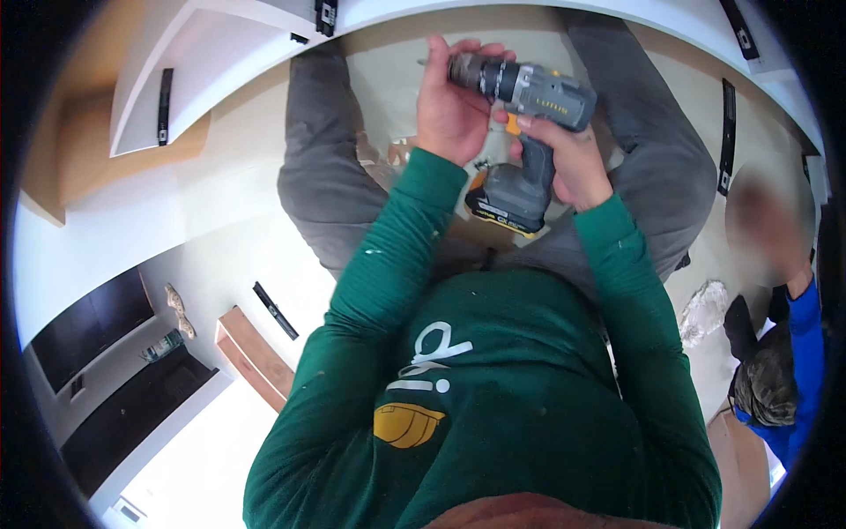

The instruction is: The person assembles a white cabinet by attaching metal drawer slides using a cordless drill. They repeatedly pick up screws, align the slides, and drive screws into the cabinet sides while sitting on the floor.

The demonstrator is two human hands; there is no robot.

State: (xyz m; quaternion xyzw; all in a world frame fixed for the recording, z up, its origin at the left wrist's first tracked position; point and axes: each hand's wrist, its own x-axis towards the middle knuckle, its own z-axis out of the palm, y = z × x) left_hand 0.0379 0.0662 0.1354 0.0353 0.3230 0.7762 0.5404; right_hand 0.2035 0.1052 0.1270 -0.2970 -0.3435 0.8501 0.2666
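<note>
A grey and black cordless drill is held in front of me between my thighs, its chuck toward the left. My right hand wraps around its handle, with a finger near the orange trigger. Below the handle hangs the battery pack, black with a yellow edge. My left hand is turned palm up and cupped round the chuck, its fingers curling behind it and the thumb pointing up. A thin tip sticks out to the left past the thumb; its kind is hard to make out.
White cabinet panels with black slide rails stand ahead and at left. A loose black rail and a wooden drawer frame lie on the floor at left. At right sits another person in a blue sleeve, near crumpled white plastic.
</note>
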